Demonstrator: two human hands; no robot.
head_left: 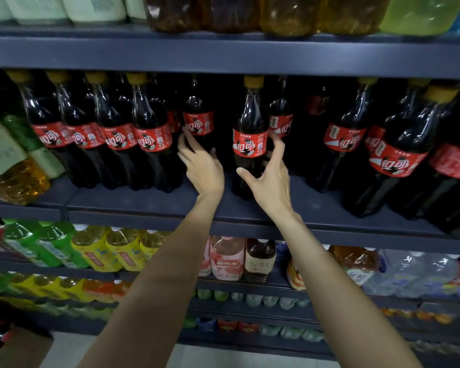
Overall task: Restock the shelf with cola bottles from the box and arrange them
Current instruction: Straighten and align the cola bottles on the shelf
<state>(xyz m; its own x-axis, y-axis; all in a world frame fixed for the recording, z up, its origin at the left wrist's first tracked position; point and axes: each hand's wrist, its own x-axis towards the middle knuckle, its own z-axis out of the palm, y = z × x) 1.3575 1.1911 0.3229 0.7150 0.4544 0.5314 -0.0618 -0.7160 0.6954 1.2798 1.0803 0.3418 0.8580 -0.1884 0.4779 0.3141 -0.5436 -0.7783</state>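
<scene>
The dark metal shelf is judged partly restocked, gaps remaining, while a dark red-labelled plastic cola bottle is flanked by the spread left hand and spread right hand.

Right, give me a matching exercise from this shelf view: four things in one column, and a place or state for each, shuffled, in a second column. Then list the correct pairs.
Things
1. left hand
2. right hand
3. cardboard box
4. pink bottle

Places or states
A. on the floor at bottom left
B. on the shelf below the cola
C. fingers on a cola bottle set further back
D. fingers spread around the lone front cola bottle

Pairs: 1-C, 2-D, 3-A, 4-B
</scene>
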